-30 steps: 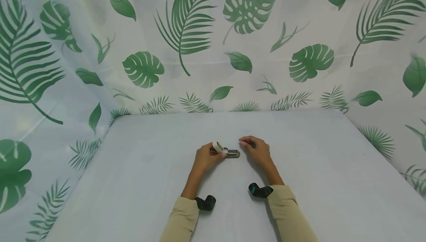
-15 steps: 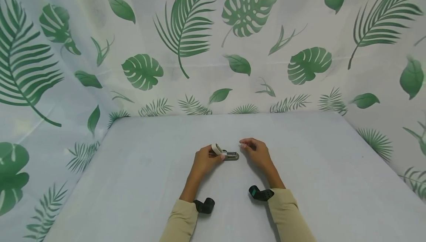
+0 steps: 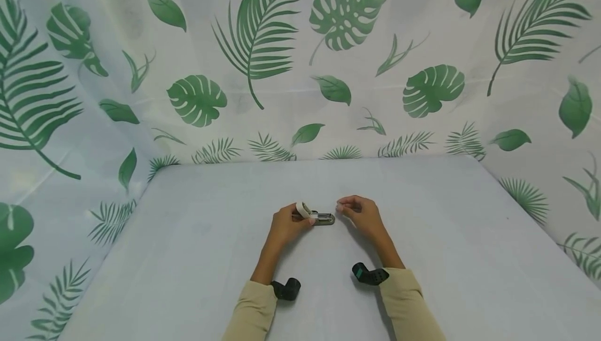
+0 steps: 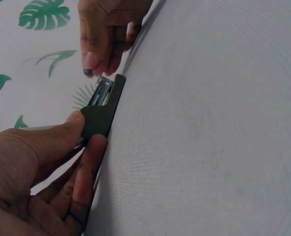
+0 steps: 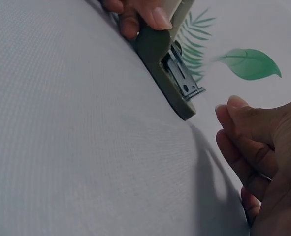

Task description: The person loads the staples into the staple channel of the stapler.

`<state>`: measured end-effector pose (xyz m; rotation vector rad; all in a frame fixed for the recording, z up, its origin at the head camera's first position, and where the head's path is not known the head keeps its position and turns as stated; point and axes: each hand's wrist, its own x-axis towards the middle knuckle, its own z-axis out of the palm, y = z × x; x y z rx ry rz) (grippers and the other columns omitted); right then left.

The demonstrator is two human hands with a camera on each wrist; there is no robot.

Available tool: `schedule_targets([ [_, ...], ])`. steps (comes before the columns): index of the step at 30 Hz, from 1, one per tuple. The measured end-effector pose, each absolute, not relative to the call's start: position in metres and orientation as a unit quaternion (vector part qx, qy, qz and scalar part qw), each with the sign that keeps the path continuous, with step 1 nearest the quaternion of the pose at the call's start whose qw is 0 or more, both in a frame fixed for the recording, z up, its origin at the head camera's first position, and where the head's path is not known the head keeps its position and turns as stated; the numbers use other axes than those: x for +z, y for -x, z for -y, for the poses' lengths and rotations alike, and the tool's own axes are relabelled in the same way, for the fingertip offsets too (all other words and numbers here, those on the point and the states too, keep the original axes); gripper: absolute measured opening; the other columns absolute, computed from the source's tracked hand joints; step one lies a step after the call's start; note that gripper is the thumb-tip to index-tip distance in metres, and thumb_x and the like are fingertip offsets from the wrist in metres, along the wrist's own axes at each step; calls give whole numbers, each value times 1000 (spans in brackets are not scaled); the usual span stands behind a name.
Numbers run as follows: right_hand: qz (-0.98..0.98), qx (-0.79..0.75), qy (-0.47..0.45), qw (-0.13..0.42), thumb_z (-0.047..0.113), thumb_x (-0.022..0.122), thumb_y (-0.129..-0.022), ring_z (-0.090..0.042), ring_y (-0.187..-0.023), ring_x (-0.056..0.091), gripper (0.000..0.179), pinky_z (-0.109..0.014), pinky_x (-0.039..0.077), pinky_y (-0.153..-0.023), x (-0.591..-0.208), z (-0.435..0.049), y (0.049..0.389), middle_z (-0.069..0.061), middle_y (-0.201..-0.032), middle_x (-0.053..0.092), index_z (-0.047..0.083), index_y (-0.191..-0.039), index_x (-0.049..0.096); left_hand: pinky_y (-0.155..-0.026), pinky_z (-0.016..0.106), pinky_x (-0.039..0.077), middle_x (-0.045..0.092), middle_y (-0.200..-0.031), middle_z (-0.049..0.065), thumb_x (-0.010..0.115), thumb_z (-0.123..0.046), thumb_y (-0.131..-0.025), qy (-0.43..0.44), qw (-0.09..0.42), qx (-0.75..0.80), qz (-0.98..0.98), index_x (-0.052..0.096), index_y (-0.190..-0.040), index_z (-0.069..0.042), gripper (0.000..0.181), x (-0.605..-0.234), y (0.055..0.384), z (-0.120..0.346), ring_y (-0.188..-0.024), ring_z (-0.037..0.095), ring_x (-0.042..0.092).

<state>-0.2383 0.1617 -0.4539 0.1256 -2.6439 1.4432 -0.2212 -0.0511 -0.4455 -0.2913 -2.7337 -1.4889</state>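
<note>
My left hand [image 3: 284, 225] grips an opened stapler [image 3: 325, 219] at its hinge end, thumb on the near side. Its pale top cover [image 3: 303, 209] is swung up, and the dark green base lies low along the white surface. In the right wrist view the metal staple channel [image 5: 182, 73] lies exposed, angled up from the base. My right hand [image 3: 365, 217] is just beyond the stapler's front end, thumb and forefinger pinched together. A small dark piece [image 4: 87, 72] shows at those fingertips in the left wrist view; I cannot tell what it is.
A white-covered table [image 3: 211, 257] lies under both hands. Behind it and at the sides hangs a white curtain [image 3: 277, 117] printed with green leaves. Each wrist carries a black camera [image 3: 287, 289] below a beige sleeve [image 3: 253, 307].
The right fingertips have dipped slightly and stay near the stapler's front end. The left hand holds the opened stapler as before. The head view has shifted a little.
</note>
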Motion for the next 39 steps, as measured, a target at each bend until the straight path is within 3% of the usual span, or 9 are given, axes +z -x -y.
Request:
schedule_targets([
  [5,872,481,-75,62,28,67,-81,-17,-87,60,20,-36,44,-76,-449,-160,236,-1,-88,66,13,-95,65,-71,32,49,66,-92,6,72,-25,-77,95,13,-476,874,63,-97,-7,28,-445,220,51,-81,17,63],
  [12,886,440,-129,65,18,69,-80,-19,-87,60,14,-35,45,-70,-443,-150,231,0,-88,65,13,-92,65,-71,32,49,66,-92,5,72,-24,-77,95,10,-482,871,64,-97,-8,27,-445,220,51,-81,17,62],
  [17,889,424,-157,76,12,70,-78,-19,-87,60,15,-34,46,-71,-443,-142,228,-2,-89,65,10,-92,65,-72,33,49,66,-91,4,72,-25,-77,93,11,-483,871,64,-96,-9,27,-446,219,52,-82,17,62],
  [24,908,380,-156,87,20,70,-79,-15,-85,61,15,-39,46,-75,-444,-135,228,3,-87,66,16,-92,65,-73,33,49,66,-93,6,71,-25,-77,98,13,-484,870,64,-97,-9,26,-446,220,53,-84,18,63],
  [39,917,352,-164,91,20,73,-76,-15,-87,60,12,-47,42,-81,-444,-133,230,7,-83,66,19,-86,68,-73,32,50,67,-93,6,71,-25,-77,98,10,-482,871,64,-98,-8,28,-446,222,52,-83,18,64],
])
